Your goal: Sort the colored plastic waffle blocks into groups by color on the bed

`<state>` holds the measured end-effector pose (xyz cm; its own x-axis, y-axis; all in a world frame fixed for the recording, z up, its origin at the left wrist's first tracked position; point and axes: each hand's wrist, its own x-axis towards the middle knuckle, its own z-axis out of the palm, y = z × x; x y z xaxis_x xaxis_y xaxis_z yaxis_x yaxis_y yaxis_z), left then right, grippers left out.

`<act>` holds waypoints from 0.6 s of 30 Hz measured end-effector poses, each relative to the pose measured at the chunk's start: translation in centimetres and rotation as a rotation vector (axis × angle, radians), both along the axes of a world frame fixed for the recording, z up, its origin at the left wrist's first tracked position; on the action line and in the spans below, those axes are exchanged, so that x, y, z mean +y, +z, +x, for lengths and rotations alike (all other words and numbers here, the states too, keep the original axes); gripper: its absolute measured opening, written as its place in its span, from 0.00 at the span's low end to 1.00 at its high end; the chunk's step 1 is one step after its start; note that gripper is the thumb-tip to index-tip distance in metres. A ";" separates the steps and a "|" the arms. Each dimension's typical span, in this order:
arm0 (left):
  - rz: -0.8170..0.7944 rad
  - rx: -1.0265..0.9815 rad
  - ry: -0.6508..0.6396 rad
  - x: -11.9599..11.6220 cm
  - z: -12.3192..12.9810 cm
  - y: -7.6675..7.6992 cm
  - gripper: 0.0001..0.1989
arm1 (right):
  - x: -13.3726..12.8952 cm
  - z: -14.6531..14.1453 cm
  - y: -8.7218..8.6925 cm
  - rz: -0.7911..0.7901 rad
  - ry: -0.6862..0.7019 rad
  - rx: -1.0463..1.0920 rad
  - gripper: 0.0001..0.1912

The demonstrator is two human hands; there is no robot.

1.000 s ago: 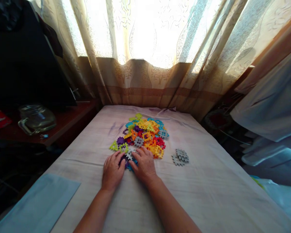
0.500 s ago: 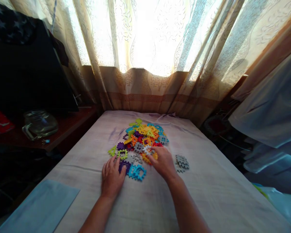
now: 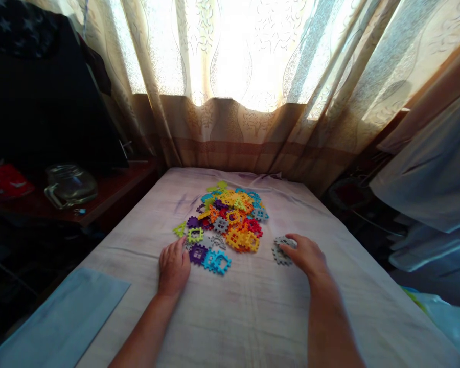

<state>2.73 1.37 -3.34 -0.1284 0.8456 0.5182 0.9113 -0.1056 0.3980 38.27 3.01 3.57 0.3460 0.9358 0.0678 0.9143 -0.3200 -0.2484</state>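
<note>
Your left hand (image 3: 174,270) flat, palm down, fingers loosely spread; right hand (image 3: 305,255) extended forward, fingers curled down.

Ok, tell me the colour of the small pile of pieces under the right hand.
Grey, in the head view: the small pile lies under the right hand.

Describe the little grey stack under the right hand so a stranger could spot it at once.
Start at the multicoloured heap of pieces mid-bed. Look to its right, where the right hand rests on the grey stack. It lies apart from the heap and is all grey, no bright colours.
</note>
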 end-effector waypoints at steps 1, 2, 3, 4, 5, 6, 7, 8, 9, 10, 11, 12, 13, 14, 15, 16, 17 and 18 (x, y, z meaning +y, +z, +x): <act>-0.004 -0.002 0.002 0.0 0.0 0.1 0.19 | 0.1 -0.6 0.2 0.038 0.023 -0.005 0.18; -0.010 -0.006 0.003 -0.1 0.0 0.2 0.19 | 0.2 -1.4 0.5 0.086 0.057 -0.006 0.18; -0.019 -0.012 0.005 -0.1 0.0 0.3 0.18 | 0.3 -2.4 0.8 0.139 0.103 0.001 0.17; -0.029 -0.019 0.004 -0.2 0.1 0.4 0.18 | 0.3 -3.6 1.1 0.192 0.161 0.015 0.15; -0.039 -0.026 0.001 -0.2 0.2 0.6 0.18 | 0.4 -5.0 1.3 0.240 0.229 0.035 0.14; -0.049 -0.032 -0.005 -0.3 0.3 0.7 0.17 | 0.4 -6.5 1.4 0.279 0.304 0.063 0.14; -0.056 -0.037 -0.014 -0.4 0.4 0.9 0.17 | 0.3 -8.1 1.5 0.307 0.384 0.090 0.13; -0.062 -0.039 -0.026 -0.5 0.5 1.0 0.16 | 0.1 -9.8 1.4 0.324 0.466 0.119 0.13; -0.065 -0.036 -0.040 -0.6 0.7 1.2 0.16 | -0.1 -11.4 1.2 0.327 0.551 0.148 0.13; -0.066 -0.030 -0.053 -0.7 0.8 1.3 0.15 | -0.3 -13.0 0.9 0.318 0.617 0.164 0.13; -0.066 -0.022 -0.065 -0.8 0.9 1.4 0.14 | -0.6 -14.3 0.5 0.301 0.662 0.168 0.14; -0.065 -0.013 -0.075 -0.9 0.9 1.5 0.13 | -0.9 -15.4 0.1 0.278 0.701 0.163 0.15; -0.061 -0.008 -0.082 -1.0 1.0 1.6 0.12 | -1.1 -16.3 -0.3 0.249 0.730 0.151 0.16; -0.057 -0.006 -0.086 -1.0 1.1 1.7 0.11 | -1.4 -16.8 -0.6 0.218 0.753 0.135 0.15; -0.052 -0.006 -0.089 -1.1 1.2 1.8 0.10 | -1.6 -17.2 -0.8 0.188 0.771 0.120 0.14; -0.049 -0.009 -0.090 -1.1 1.3 1.8 0.09 | -1.7 -17.3 -1.0 0.164 0.782 0.108 0.12; -0.046 -0.014 -0.090 -1.1 1.3 1.8 0.08 | -1.8 -17.3 -1.1 0.146 0.783 0.103 0.10; -0.045 -0.019 -0.089 -1.2 1.4 1.9 0.08 | -1.8 -17.1 -1.1 0.134 0.775 0.105 0.09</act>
